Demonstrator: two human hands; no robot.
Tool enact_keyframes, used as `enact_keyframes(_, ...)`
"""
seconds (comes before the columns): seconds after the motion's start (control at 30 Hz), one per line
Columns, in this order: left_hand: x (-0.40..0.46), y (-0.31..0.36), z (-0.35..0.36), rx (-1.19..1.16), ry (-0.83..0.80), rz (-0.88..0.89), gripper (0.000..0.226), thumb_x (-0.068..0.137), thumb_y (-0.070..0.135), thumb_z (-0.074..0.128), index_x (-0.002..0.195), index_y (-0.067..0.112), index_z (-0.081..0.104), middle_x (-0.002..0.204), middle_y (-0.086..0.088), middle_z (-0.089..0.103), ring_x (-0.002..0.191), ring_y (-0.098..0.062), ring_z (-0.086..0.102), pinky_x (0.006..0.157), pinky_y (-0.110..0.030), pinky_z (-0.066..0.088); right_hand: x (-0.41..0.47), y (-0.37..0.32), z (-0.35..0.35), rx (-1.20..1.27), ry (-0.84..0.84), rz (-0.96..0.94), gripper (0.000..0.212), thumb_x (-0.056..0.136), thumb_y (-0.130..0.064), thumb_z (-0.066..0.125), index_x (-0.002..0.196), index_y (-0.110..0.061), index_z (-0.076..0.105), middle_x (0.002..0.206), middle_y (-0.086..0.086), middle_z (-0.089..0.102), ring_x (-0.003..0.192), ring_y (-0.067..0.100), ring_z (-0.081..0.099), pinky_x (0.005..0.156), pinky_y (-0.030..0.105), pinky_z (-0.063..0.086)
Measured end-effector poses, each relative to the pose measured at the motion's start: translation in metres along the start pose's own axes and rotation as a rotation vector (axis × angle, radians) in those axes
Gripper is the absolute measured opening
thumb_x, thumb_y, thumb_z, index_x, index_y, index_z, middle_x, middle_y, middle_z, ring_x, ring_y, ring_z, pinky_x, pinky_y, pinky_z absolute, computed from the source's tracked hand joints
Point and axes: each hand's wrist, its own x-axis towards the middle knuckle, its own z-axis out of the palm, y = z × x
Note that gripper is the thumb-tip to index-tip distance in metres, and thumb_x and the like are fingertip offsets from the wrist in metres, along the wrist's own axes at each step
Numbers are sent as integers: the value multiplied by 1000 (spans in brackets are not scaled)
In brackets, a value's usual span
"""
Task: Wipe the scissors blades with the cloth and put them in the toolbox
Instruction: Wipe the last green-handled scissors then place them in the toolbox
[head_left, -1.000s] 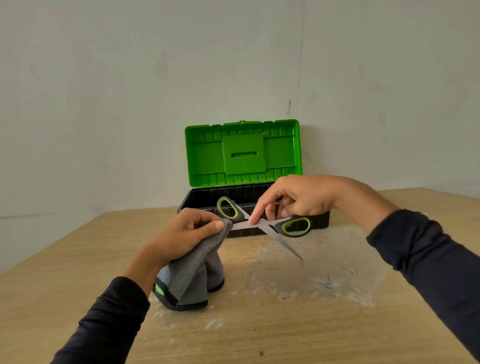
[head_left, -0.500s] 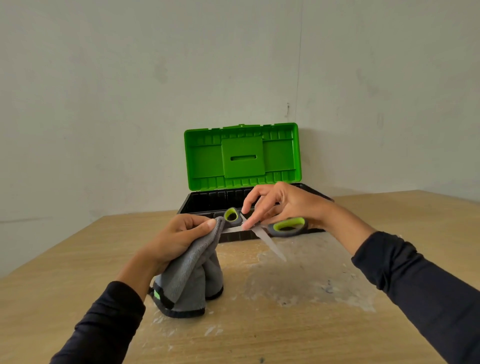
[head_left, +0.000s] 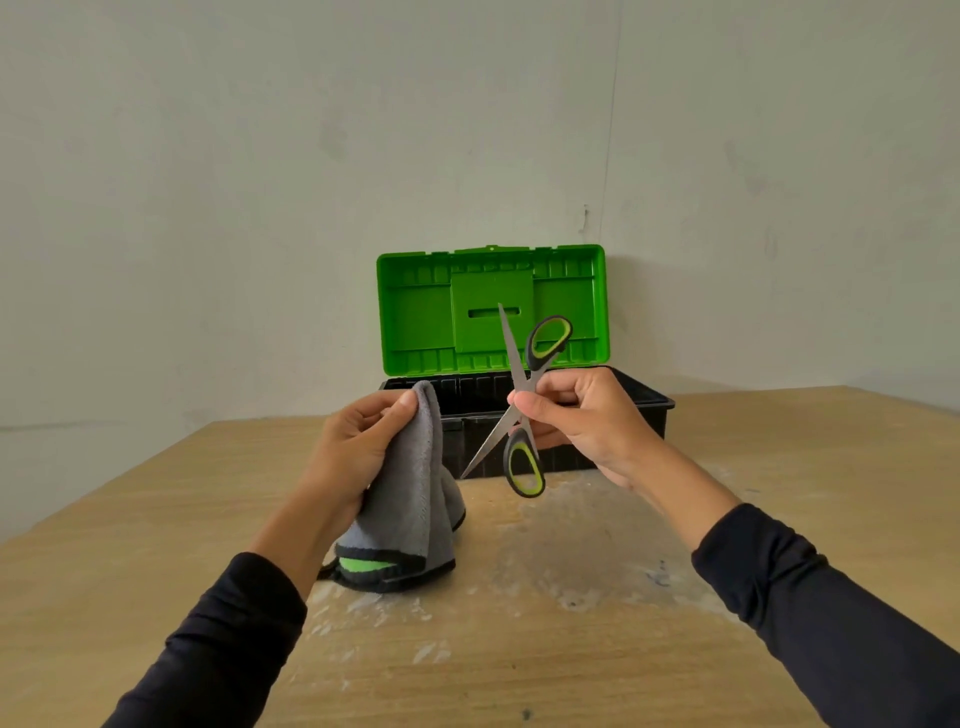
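Scissors (head_left: 519, 395) hang open in an X at the frame's centre, held up off the wooden worktop (head_left: 571, 623) in front of the toolbox (head_left: 639, 410). That toolbox, black with its green lid (head_left: 415, 312) raised, stands at the worktop's far edge by the wall. Left of centre, the grey cloth (head_left: 410, 499) droops down to the worktop, gripped near its top by the left hand (head_left: 358, 452). The right hand (head_left: 582, 421) pinches the scissors at their pivot, one blade pointing up, the other down-left.
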Motion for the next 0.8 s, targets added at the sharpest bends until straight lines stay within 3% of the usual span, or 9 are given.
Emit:
enact_keyframes(0.1,-4,3,13,88,56,101,13,80,32,64,80,23,73,77,3,72,72,-7,64,65,-19,52,-2,2,8,-20,9,82,10,82,-10,69,77,-3,64,77,12,69,62,17,68,56,27,57)
enact_keyframes(0.2,-9,2,26,181,99,161,8,81,29,67,76,28,73,68,11,71,64,0,62,56,-13,46,-5,3,16,-50,29,98,15,80,-13,73,86,0,67,79,15,71,64,20,69,56,29,56)
enact_keyframes(0.37,-15,-2,34,248,19,101,17,80,35,68,83,18,69,78,-8,72,67,-14,64,60,-24,50,-10,0,22,-85,62,52,19,79,-12,73,90,2,68,69,8,68,56,13,68,51,23,53)
enact_keyframes(0.57,-16,0,35,335,-21,-62,32,85,46,58,84,16,71,86,-10,71,81,-24,65,79,-40,54,-10,0,23,-120,61,65,7,81,-13,71,81,-9,66,71,4,68,61,9,67,54,21,52)
enact_keyframes(0.73,-20,10,30,303,-180,-126,31,80,53,58,71,26,69,80,-3,67,79,-17,61,74,-31,46,-9,2,23,-237,70,61,17,87,-20,65,75,-11,57,72,8,62,63,12,63,57,21,52)
enact_keyframes(0.8,-21,14,26,296,-259,-86,24,75,48,64,78,25,71,85,-4,69,80,-14,62,74,-27,45,-9,2,21,-322,99,46,22,89,-24,63,72,-13,53,71,7,59,64,13,62,60,23,53)
